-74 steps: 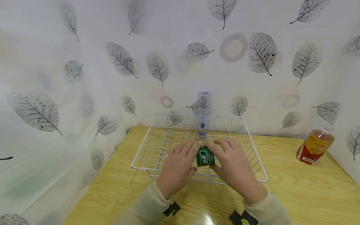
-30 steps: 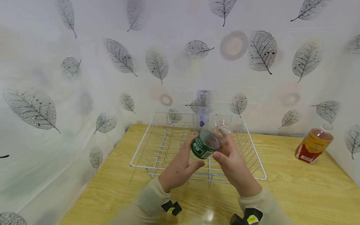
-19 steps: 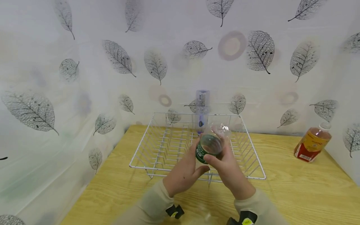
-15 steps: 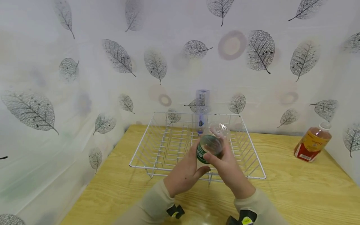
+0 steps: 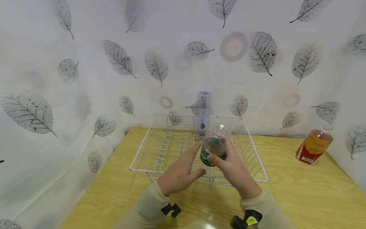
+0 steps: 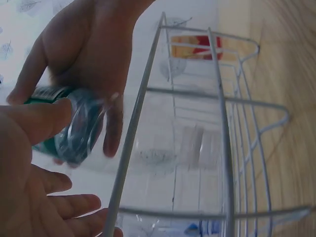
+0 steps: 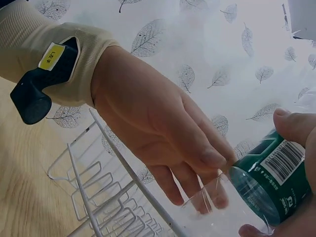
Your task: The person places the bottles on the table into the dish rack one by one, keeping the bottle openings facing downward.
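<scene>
Over the front half of a white wire dish rack (image 5: 254,149), my right hand (image 5: 235,168) grips a clear plastic bottle with a green label (image 5: 213,149). The bottle tilts, its rounded clear end pointing up and away from me. My left hand (image 5: 177,174) is just left of it, fingers extended and thumb spread. In the right wrist view, the left fingers (image 7: 187,180) lie beside or behind the clear end of the bottle; contact cannot be told. A barcode (image 7: 282,162) shows on the label there. The right palm hides part of the bottle.
A clear bottle with a bluish base (image 5: 204,108) stands upside down at the back of the rack. A bottle of reddish drink (image 5: 314,146) with a yellow and red label stands at the right on the wooden table (image 5: 291,197). Leaf-printed sheeting (image 5: 177,28) lines the back and sides.
Both hands held the bottle earlier, its label facing me. It has since been turned and tilted in the right hand. The left hand has let go and moved slightly left.
</scene>
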`<state>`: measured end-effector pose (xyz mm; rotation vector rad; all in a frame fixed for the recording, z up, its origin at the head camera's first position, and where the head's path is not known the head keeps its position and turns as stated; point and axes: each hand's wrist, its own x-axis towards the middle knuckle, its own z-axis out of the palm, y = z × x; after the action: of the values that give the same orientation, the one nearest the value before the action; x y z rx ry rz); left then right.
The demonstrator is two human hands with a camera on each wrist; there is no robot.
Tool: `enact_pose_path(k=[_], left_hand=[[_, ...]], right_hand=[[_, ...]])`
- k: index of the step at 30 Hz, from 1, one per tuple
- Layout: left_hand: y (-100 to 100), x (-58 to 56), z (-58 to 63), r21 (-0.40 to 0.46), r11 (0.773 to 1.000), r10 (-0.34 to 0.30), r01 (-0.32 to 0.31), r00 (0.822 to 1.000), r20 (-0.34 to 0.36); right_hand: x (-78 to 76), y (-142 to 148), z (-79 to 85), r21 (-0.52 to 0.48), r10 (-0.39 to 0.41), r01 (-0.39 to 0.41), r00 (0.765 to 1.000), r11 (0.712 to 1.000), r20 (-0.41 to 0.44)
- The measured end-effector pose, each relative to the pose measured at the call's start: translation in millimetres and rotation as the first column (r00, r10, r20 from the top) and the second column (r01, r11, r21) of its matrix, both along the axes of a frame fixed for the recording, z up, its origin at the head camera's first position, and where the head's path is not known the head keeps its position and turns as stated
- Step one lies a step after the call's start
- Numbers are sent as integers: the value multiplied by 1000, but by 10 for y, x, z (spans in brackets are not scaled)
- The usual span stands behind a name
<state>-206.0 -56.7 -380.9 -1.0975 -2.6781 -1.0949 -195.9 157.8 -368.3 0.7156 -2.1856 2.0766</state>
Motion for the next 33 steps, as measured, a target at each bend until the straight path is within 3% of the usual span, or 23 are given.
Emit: enact_pose_path(k=[7,13,20,24,28,33], left_hand=[[-360,-54,31,-60,994,93,-91,995,43],[-727,-157,40,-97,981,167,-167,986,-7],[-1168,-295,-10,-104,953,285,-285,958,-13],[-1366,-353,-48,-61,938,347,-343,934,81],[-1514,-384,-91,-19,917,394,-399,896,205],[-1638,-407,-181,53,909,374,-414,864,338]], right_hand=[[-35,55,11,74,-84,80,995,994,54],[-71,122,34,62,-98,95,994,994,57],[-114,182,42,56,-105,100,991,993,84],[-125,197,48,58,-116,111,989,992,92],[-125,204,54,53,-121,116,988,992,100],[-109,214,74,55,-142,137,983,989,115]])
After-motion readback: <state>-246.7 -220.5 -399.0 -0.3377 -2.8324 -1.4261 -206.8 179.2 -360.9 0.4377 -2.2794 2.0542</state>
